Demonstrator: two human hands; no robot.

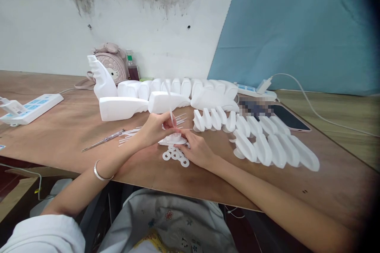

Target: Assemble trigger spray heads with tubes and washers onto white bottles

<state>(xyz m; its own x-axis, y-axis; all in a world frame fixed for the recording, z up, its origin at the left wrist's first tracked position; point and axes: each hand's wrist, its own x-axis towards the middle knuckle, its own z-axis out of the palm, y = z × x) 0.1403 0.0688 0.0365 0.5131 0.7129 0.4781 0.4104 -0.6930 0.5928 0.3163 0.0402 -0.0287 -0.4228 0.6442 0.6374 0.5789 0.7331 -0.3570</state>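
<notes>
Between the thumb and fingers of my left hand (158,127) is a thin white plastic tube (168,93) that stands upright. My right hand (196,148) grips a white plastic sprayer part (172,139), into whose top the tube's lower end seems to run; my fingers partly hide the joint. Just below the hands lies a small heap of white ring washers (175,155). More thin white tubes (128,136) are spread on the table around my left hand. Left of them rests a screwdriver (103,140) with a slim metal shaft.
White bottles (123,108) lie in rows behind my hands, with one upright bottle (102,77). Curved white sprayer covers (276,150) fill the right side, near a phone (291,118). Power strips (37,108) with cables, a pink bag (111,63) and a small bottle (133,69) stand around.
</notes>
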